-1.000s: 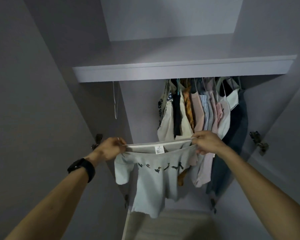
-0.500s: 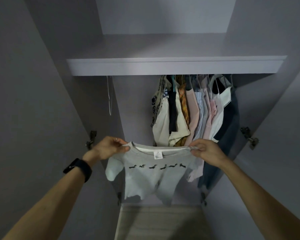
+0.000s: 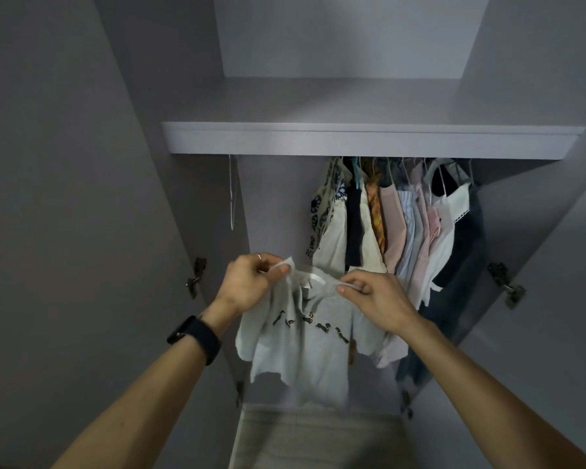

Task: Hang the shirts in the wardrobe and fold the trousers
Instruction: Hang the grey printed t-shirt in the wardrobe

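A small, soft pale-grey cotton T-shirt [image 3: 301,340] with a row of dark animal prints is hanging crumpled before the open grey wardrobe [image 3: 369,140]. Left hand [image 3: 251,282] and right hand [image 3: 376,296] are each pinching its white-edged neckline, fingers curled, arms outstretched.

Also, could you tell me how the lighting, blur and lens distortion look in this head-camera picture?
Head view: dim, greyish light, brightest on the shelf; the grey shirt looks slightly motion-blurred, the left hand and right hand sharper; the wide lens splays the wardrobe doors outward.
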Demonstrator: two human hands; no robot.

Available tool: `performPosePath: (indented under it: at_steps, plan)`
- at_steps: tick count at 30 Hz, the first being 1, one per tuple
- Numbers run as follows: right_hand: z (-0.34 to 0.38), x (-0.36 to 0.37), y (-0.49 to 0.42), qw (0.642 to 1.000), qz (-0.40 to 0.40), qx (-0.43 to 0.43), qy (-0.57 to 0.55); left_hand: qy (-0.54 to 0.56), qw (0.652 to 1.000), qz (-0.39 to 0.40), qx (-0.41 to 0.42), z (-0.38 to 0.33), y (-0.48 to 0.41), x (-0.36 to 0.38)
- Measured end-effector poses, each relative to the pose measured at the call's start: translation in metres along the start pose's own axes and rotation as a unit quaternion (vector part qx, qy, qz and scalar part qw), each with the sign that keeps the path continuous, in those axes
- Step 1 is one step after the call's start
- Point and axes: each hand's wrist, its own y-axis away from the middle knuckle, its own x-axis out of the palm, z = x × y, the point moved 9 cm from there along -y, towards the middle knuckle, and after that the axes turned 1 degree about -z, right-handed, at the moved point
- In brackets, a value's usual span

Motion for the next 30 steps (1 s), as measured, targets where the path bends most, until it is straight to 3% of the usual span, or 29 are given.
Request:
performPosePath:
  at_steps: [11, 22, 30]
  plan:
    - [0.069, 0.033, -0.04, 0.994, 0.055, -0.036, -0.09, -0.004, 0.993, 0.099, 0.057, -0.028, 0.012, 0.001]
    - [0.093, 0.069, -0.05, 0.989, 0.091, -0.065, -0.097, -0.159, 0.986, -0.007, 0.048, -0.014, 0.038, -0.045]
    - [0.107, 0.077, -0.06, 0.986, 0.115, -0.083, -0.082, -0.33, 0.937, -0.087, 0.075, -0.025, 0.054, -0.065]
